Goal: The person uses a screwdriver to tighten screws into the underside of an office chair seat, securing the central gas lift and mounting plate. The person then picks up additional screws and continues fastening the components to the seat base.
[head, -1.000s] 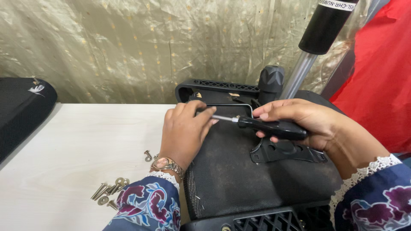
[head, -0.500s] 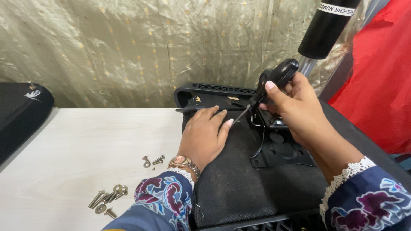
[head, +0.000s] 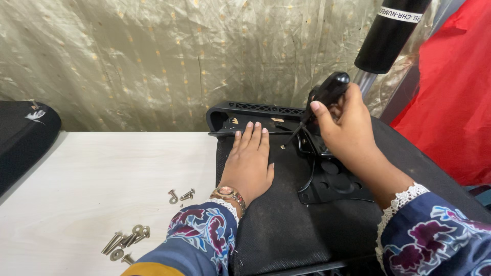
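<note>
A black upturned chair seat [head: 286,225] lies on the white table [head: 102,184], with a black metal mechanism plate [head: 332,184] fixed to it. My left hand [head: 249,163] rests flat on the seat's fabric, fingers together, a watch on the wrist. My right hand [head: 345,122] grips a black-handled screwdriver [head: 327,92], held tilted, its tip pointing down-left at the seat near the plate's far edge. A black gas-lift cylinder [head: 391,30] rises behind my right hand.
Loose bolts and washers [head: 125,240] lie near the table's front, with two more screws [head: 181,196] beside my left sleeve. A black cushion [head: 23,138] sits at the left edge. Crinkled gold sheeting hangs behind; red fabric [head: 455,102] hangs at the right.
My right hand has lifted the screwdriver from lying level across the seat to a steep tilt. My left hand has slid down and now lies flat on the fabric.
</note>
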